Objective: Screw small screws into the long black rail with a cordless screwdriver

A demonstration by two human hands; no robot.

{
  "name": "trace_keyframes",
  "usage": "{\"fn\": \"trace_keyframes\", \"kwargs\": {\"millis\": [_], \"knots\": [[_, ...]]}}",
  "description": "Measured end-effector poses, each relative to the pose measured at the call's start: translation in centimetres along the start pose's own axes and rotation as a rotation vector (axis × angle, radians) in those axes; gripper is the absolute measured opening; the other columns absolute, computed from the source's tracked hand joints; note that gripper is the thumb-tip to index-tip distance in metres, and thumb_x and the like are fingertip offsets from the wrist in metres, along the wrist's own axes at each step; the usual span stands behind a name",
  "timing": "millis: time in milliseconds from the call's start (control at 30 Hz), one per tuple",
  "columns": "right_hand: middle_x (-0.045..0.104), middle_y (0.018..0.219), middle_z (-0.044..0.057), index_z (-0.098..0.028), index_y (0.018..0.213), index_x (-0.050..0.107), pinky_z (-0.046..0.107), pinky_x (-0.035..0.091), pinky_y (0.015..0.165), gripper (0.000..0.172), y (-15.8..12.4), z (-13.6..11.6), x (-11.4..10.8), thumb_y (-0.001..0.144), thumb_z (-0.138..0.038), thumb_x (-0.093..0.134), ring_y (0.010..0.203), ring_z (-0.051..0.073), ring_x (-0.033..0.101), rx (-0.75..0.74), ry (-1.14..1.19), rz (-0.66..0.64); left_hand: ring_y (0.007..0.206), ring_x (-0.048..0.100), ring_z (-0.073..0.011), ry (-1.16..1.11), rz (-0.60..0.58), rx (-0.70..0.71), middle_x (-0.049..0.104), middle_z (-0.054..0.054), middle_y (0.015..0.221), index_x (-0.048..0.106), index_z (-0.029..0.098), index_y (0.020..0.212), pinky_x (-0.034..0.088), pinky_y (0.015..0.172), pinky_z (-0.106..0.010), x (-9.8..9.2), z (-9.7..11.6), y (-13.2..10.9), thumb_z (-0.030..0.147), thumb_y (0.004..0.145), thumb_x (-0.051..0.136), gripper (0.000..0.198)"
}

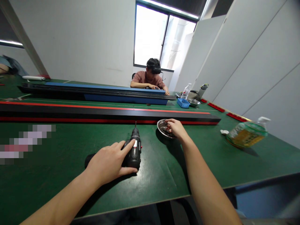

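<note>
My left hand (109,161) is wrapped over a black cordless drill (134,153) that lies on its side on the green table (159,175). The drill's thin bit points away from me, towards a long black bar with red edges (112,115). My right hand (175,127) reaches into a small round metal bowl (160,125), its fingertips drawn together among small dark pieces (166,132) that look like screws. Whether a piece is between those fingers is hidden.
Beyond the bar lie long blue and black profiles (126,97). A person (150,78) sits across the table. Farther right stand a blue basket (183,103), another metal bowl (193,102) and a clear bottle (186,91). A large green-labelled bottle (247,133) is nearer, on the right.
</note>
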State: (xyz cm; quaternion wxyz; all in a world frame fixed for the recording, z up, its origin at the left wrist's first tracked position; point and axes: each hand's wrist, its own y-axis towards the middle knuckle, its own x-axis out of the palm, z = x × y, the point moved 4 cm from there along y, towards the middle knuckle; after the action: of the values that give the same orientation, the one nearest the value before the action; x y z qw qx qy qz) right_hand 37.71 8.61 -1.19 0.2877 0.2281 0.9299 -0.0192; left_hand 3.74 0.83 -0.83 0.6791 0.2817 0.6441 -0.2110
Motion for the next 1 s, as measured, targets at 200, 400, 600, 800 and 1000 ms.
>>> {"fn": "trace_keyframes", "kwargs": {"millis": [200, 400, 600, 800, 1000], "knots": [[0.077, 0.101, 0.009, -0.019, 0.105, 0.074, 0.022, 0.050, 0.059, 0.028, -0.2, -0.1, 0.0, 0.087, -0.022, 0.052, 0.082, 0.019, 0.071, 0.083, 0.138, -0.026, 0.115, 0.069, -0.0361, -0.002, 0.018, 0.002, 0.065, -0.014, 0.141, 0.033, 0.030, 0.162, 0.057, 0.090, -0.047, 0.1, -0.1, 0.0, 0.075, 0.085, 0.060, 0.094], [0.076, 0.101, 0.010, -0.018, 0.108, 0.070, 0.022, 0.050, 0.059, 0.026, -0.6, -0.8, -0.4, 0.088, -0.022, 0.055, 0.090, 0.020, 0.072, 0.121, 0.362, 0.002, 0.113, 0.069, -0.0352, 0.008, 0.025, 0.004, 0.066, -0.014, 0.139, 0.033, 0.030, 0.162, 0.058, 0.089, -0.045, 0.1, 0.0, -0.2, 0.075, 0.085, 0.061, 0.093], [0.073, 0.095, 0.010, -0.019, 0.106, 0.063, 0.025, 0.056, 0.065, 0.020, -1.2, -1.1, -0.9, 0.091, -0.031, 0.061, 0.080, 0.019, 0.071, 0.307, 0.748, -0.040, 0.113, 0.070, -0.0357, 0.007, 0.023, 0.010, 0.067, -0.015, 0.138, 0.035, 0.028, 0.162, 0.059, 0.089, -0.047, -0.2, 0.1, -0.1, 0.074, 0.085, 0.062, 0.093], [0.070, 0.103, 0.012, -0.022, 0.108, 0.057, 0.040, 0.062, 0.076, 0.019, -1.5, -1.0, -1.9, 0.094, -0.035, 0.054, 0.095, 0.027, 0.074, 0.438, 1.017, -0.116, 0.113, 0.070, -0.0362, 0.017, 0.028, 0.017, 0.067, -0.016, 0.138, 0.035, 0.027, 0.162, 0.060, 0.089, -0.048, -0.3, 0.1, -0.1, 0.075, 0.086, 0.061, 0.094], [0.069, 0.110, 0.015, -0.022, 0.111, 0.056, 0.051, 0.065, 0.076, 0.020, -1.8, -0.8, -1.9, 0.093, -0.029, 0.053, 0.113, 0.035, 0.069, 0.583, 1.285, -0.100, 0.112, 0.070, -0.0355, 0.020, 0.027, 0.016, 0.067, -0.016, 0.137, 0.035, 0.027, 0.162, 0.059, 0.089, -0.047, -0.2, 0.1, -0.1, 0.076, 0.085, 0.059, 0.094]]}}
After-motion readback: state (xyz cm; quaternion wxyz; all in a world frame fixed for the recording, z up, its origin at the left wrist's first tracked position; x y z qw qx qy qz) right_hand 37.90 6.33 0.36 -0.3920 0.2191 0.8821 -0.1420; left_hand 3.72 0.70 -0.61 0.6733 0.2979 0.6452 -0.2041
